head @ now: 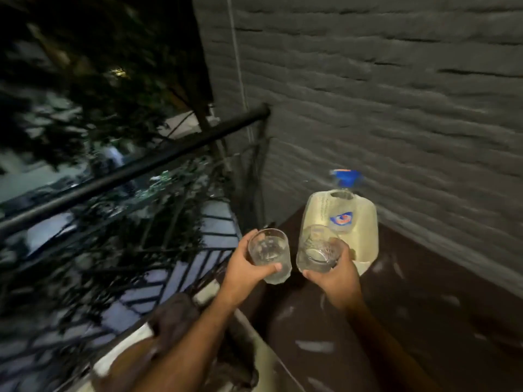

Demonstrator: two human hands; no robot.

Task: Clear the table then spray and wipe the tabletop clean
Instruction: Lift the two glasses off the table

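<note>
Low in the middle of the frame, the left hand grips a clear drinking glass, fingers wrapped round its far side and the thumb laid across its lower front. Just to its right, the right hand holds a second clear glass the same way, tilted toward the camera so its mouth shows. The two glasses sit close together, not touching. Directly behind the second glass stands a pale plastic jug with a blue cap and a blue-and-red label, resting on the dark brown tabletop, which fills the lower right. A grey brick wall rises across the upper right. A black metal railing runs diagonally through the left half, with blurred foliage beyond it.
</note>
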